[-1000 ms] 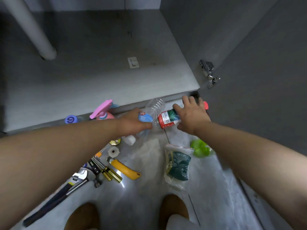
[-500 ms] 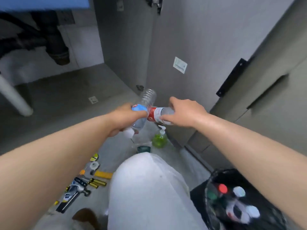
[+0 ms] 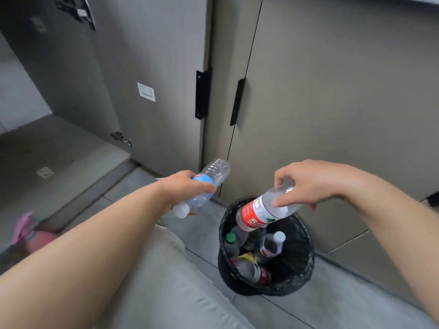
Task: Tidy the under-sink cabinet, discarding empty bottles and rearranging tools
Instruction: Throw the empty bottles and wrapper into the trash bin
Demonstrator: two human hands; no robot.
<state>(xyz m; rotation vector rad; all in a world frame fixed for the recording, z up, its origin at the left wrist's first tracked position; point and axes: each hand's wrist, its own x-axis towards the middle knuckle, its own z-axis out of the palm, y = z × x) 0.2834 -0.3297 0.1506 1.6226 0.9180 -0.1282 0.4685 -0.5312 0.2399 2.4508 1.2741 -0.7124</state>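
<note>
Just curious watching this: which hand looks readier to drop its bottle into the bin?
The right hand: its red-label bottle hangs over the black bin. The left hand holds its blue-label bottle off to the side.

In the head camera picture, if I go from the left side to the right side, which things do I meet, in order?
Pink spray bottle → left hand gripping the blue-label bottle → red-label bottle above the black bin → right hand.
</note>
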